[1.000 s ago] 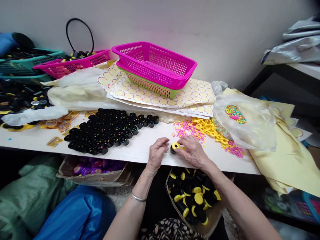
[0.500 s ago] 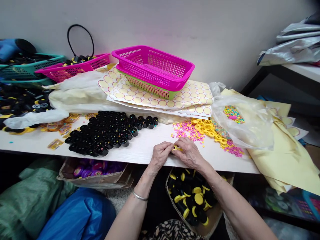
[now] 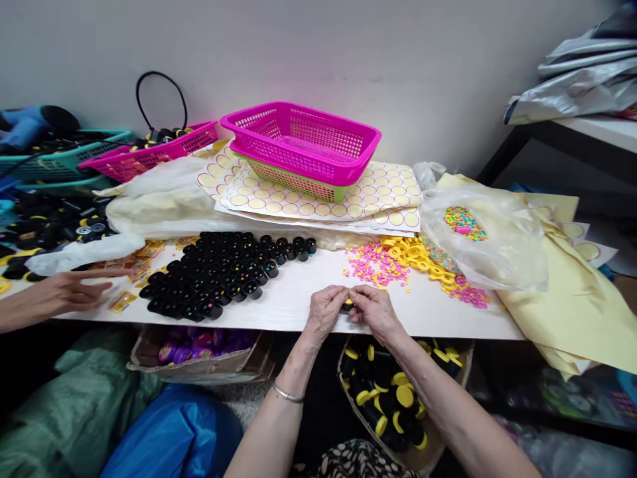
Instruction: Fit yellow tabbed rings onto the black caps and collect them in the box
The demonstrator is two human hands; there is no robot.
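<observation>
Near the front edge of the white table, my left hand point(image 3: 326, 309) and my right hand point(image 3: 373, 307) meet around a small black cup with a yellow lid point(image 3: 348, 305). Fingers of both hands are closed on it, thumbs close together over the top; much of it is hidden. Left of my hands stand rows of black cups point(image 3: 223, 272), open side up, with coloured bits inside some. Beyond my right hand lie a scatter of small pink pieces point(image 3: 373, 265) and a pile of yellow lids point(image 3: 413, 255).
A pink basket point(image 3: 303, 143) rests in a green one on printed sticker sheets point(image 3: 318, 209). A clear bag point(image 3: 497, 259) of coloured beads lies right. Below the table edge is a box of yellow-capped black cups point(image 3: 404, 396). Another person's hand point(image 3: 64, 292) reaches in at left.
My hands have brought the yellow lid onto the black cup, thumbs now over it. Another person's hand has come in from the left. The view has shifted slightly.
</observation>
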